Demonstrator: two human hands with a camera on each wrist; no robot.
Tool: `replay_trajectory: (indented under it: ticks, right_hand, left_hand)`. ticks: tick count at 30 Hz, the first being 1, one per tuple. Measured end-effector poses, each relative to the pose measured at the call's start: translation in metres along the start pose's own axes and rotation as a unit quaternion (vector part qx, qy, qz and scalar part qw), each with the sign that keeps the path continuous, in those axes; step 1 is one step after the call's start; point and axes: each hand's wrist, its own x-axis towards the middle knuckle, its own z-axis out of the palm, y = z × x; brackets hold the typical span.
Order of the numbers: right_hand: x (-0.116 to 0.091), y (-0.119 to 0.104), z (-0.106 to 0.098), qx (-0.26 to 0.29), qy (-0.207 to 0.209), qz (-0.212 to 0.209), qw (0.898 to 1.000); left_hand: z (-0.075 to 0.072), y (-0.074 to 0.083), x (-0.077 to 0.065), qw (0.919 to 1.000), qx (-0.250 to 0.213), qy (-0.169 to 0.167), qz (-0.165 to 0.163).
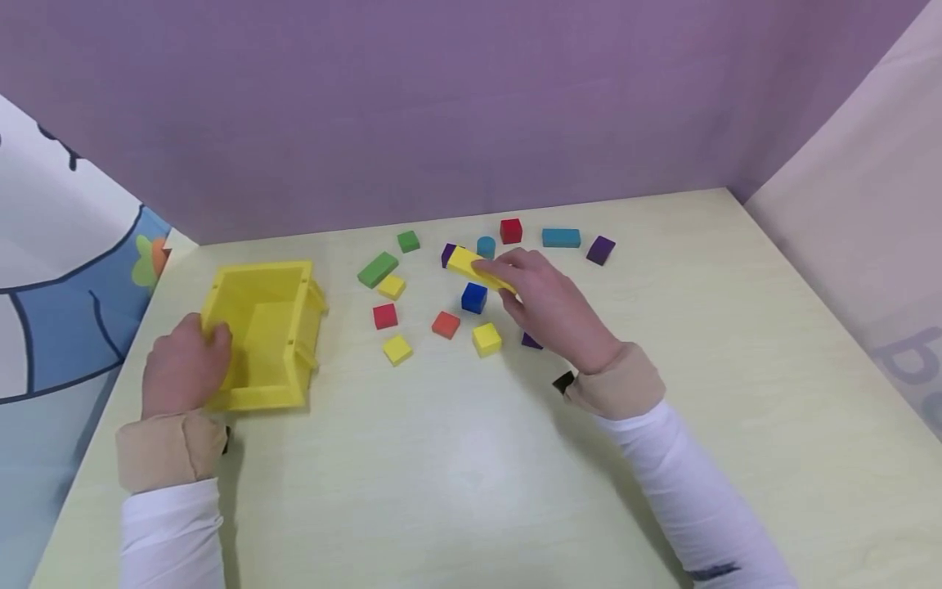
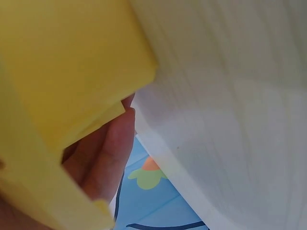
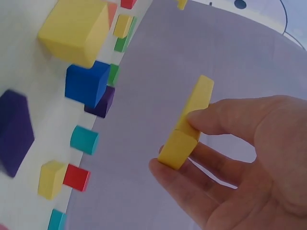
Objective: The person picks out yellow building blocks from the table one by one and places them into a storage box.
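My left hand (image 1: 186, 366) grips the left wall of a yellow plastic bin (image 1: 305, 360), thumb over the rim and fingers (image 2: 112, 153) against its outer side. Nothing lies in the part of the bin's floor that shows. Above the scattered blocks, my right hand (image 1: 543, 304) pinches a long yellow block (image 3: 194, 103) between thumb and fingers, off the table. A line crosses that block, and I cannot tell whether it is an edge or a joint. Under and beside the right hand are a blue cube (image 1: 474, 298), a yellow cube (image 1: 486, 339) and a partly covered purple block (image 1: 531, 340).
Several loose blocks lie on the pale table (image 1: 441, 491), among them a green bar (image 1: 379, 270), a red cube (image 1: 511, 231), a teal bar (image 1: 561, 238) and a purple block (image 1: 600, 250). A purple panel (image 1: 441, 114) rises along the far edge.
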Motion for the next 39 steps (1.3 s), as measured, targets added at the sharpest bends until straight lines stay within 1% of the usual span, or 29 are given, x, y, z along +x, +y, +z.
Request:
replay_trajectory:
  ticks: [9,13,16,22,27,30,34,39]
  right_hand:
    - [0.013,-0.017,0.000,0.020,-0.011,-0.002,1.000]
    - [0.021,-0.029,0.004,0.033,-0.020,-0.024,0.999]
    - [0.027,-0.037,0.006,0.046,-0.015,-0.042,0.998]
    - [0.034,-0.051,0.009,0.049,-0.011,-0.045,0.998]
    - [0.042,-0.063,0.012,0.053,-0.035,-0.050,0.997]
    - [0.047,-0.070,0.014,0.047,-0.052,-0.047,0.996]
    - [0.054,-0.080,0.020,0.041,-0.063,-0.045,0.996]
    - [0.062,-0.094,0.029,0.061,-0.074,-0.061,0.994]
  left_hand:
    - [-0.001,0.002,-0.001,1.0000,0.000,0.004,0.005]
    - [0.000,0.000,-0.002,1.0000,-0.003,-0.001,-0.001]
    - [0.002,0.000,-0.002,1.0000,-0.006,0.000,-0.003]
    - [0.004,0.002,-0.004,0.9999,-0.009,0.007,0.000]
    - [0.003,0.003,-0.007,0.9999,-0.008,0.009,-0.001]
    - [0.002,0.003,-0.008,0.9999,-0.006,0.012,0.002]
    - [0.001,0.003,-0.008,0.9999,-0.003,0.015,0.001]
    - [0.003,0.003,-0.008,0.9999,-0.004,0.010,-0.001]
